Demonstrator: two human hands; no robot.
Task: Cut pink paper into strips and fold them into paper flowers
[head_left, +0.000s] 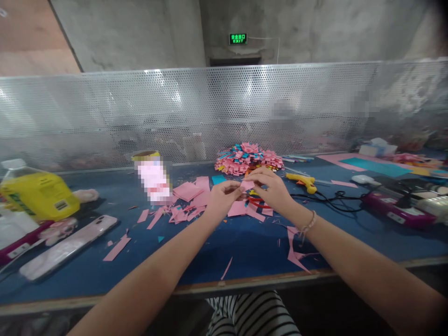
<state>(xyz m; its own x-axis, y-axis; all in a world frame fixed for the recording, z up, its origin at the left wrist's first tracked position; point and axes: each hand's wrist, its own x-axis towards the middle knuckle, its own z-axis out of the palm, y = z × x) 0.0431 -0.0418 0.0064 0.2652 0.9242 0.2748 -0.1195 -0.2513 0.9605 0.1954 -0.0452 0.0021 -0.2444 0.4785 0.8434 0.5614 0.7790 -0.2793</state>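
Observation:
Between my two hands is a small pink paper piece (247, 185). The fingers of my left hand (224, 195) pinch its left side. My right hand (269, 187) has its fingers closed at the piece's right and upper edge. Pink paper scraps (189, 192) lie to the left of my hands, and more lie just under them. Behind my hands sits a heap of folded pink and blue paper (245, 158). Red-orange strips (258, 202) lie below my right hand, partly hidden by it.
A yellow glue gun (304, 182) and black cables lie to the right, near a purple power strip (399, 210). On the left are a phone (70, 247), a yellow-labelled bottle (42, 193) and a partly blurred yellow-rimmed container (146, 154). A perforated metal panel (196, 107) stands behind.

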